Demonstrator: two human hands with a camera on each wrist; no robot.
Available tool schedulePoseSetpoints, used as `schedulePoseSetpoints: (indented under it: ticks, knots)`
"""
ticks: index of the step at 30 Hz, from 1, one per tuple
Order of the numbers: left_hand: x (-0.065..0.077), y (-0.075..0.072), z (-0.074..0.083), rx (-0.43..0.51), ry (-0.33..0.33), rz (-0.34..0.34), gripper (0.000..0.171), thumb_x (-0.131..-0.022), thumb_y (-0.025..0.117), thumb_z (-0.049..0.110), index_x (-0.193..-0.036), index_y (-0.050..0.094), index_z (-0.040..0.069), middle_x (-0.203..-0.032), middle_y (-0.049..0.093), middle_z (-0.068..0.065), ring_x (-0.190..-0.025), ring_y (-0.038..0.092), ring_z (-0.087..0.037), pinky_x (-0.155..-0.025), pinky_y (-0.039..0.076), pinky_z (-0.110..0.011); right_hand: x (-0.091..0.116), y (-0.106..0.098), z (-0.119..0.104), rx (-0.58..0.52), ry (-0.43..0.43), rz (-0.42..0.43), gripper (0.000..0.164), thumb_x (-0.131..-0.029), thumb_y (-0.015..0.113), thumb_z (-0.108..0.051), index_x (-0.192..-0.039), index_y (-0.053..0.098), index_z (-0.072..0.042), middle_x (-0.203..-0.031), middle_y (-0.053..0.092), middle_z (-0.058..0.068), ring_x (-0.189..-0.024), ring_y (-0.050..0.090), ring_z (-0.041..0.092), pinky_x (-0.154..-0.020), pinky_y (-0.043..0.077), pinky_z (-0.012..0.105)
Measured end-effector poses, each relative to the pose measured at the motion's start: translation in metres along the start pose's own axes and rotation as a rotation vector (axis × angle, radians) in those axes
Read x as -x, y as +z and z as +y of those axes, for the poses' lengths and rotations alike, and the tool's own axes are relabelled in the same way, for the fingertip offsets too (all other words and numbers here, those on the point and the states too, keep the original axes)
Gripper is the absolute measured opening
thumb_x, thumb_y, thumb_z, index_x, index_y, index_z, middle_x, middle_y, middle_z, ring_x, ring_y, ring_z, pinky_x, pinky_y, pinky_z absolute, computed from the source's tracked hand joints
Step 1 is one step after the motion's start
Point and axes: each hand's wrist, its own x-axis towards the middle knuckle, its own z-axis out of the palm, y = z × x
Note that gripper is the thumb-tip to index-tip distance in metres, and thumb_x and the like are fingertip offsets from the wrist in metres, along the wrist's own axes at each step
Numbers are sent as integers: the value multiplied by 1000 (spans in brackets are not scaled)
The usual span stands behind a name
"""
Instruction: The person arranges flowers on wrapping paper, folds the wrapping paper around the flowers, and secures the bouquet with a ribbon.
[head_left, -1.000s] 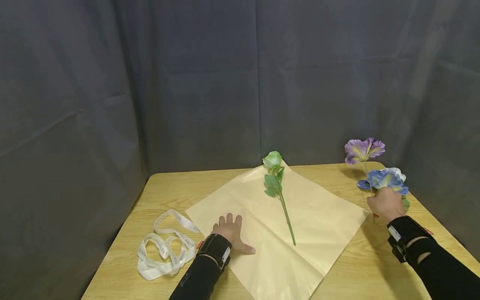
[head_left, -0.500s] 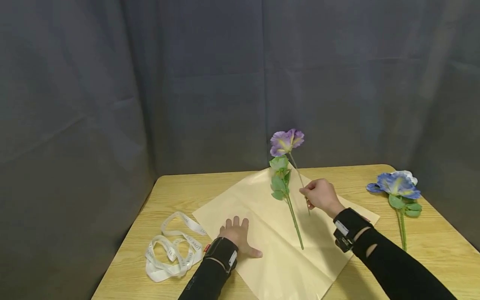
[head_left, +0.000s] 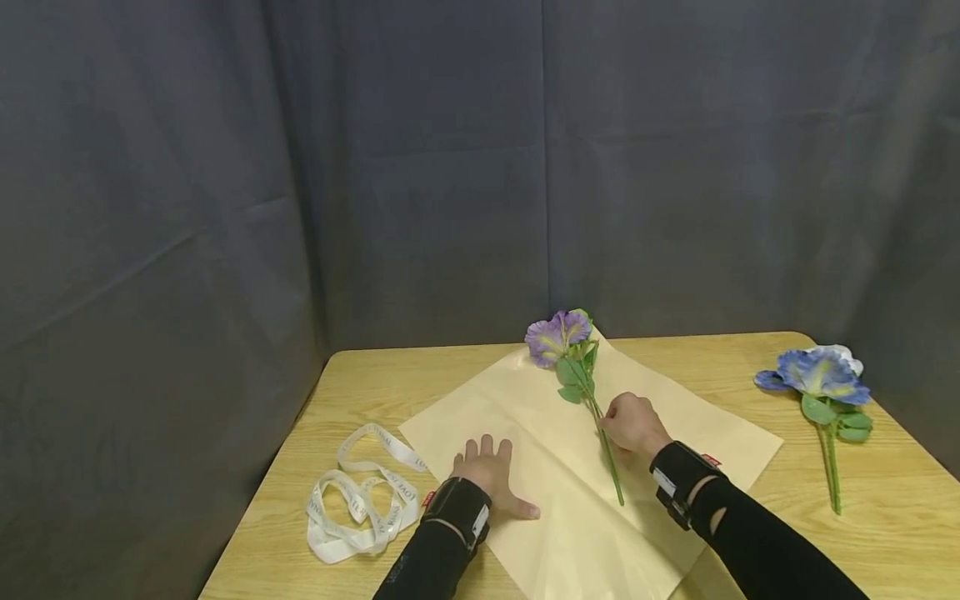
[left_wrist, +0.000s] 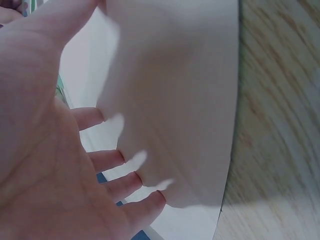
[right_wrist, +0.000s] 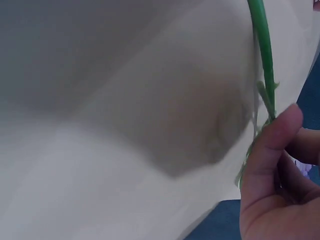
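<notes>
A sheet of cream wrapping paper (head_left: pixel 480 400) lies cornerwise on the wooden table. On it is a green rose (head_left: pixel 617 483), its bloom mostly covered by a purple flower (head_left: pixel 549 340) lying across it. My right hand (head_left: pixel 636 425) pinches the purple flower by its thin stem, close beside the rose's stem. In the right wrist view, thumb and fingers meet next to the green stem (right_wrist: pixel 265 45); the exact grip is partly hidden. My left hand (head_left: pixel 487 479) rests spread on the paper's left part, fingers straight, as the left wrist view also shows.
A loosely looped white ribbon (head_left: pixel 337 546) with printed letters lies left of the paper. At the right side of the table (head_left: pixel 900 500) lie a blue flower (head_left: pixel 817 375) and a white flower (head_left: pixel 846 357) partly behind it. Dark curtains (head_left: pixel 450 208) surround the table.
My right hand has carried the purple flower leftward from beside the blue flower and lowered it onto the rose. The left hand stays on the paper; the head view has shifted slightly.
</notes>
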Motion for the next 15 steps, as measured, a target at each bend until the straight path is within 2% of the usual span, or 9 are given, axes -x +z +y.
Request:
schedulePoseSetpoints:
  ticks: [4,8,13,15]
  knots:
    - [1,-2,4,21,6,7,115,-61,86,72,-150,43,12,-129,48,-17,-115,45,-36,-103,41,-54,1,-1,2,-32,18,-13,18,-98,63,-8,-87,66,5,-56,60,8,-42,58,14,-45,49,26]
    - [1,-3,6,28,8,-3,115,-63,85,72,-150,42,11,-130,47,-17,-117,44,-37,-106,40,-55,1,-9,6,8,25,-5,24,-100,60,-14,-85,65,3,-53,57,7,-40,55,14,-44,45,26]
    - [3,-4,8,33,9,-9,116,-61,85,72,-150,42,10,-134,48,-18,-126,44,-40,-109,38,-58,9,-36,18,38,13,27,28,-102,56,-18,-91,67,6,-57,57,7,-42,53,15,-46,45,29]
    - [5,-4,8,28,8,-17,119,-60,85,73,-151,41,10,-139,46,-20,-132,42,-43,-110,36,-60,14,-52,26,50,17,45,30,-102,53,-15,-80,64,1,-55,53,3,-42,51,15,-46,43,29]
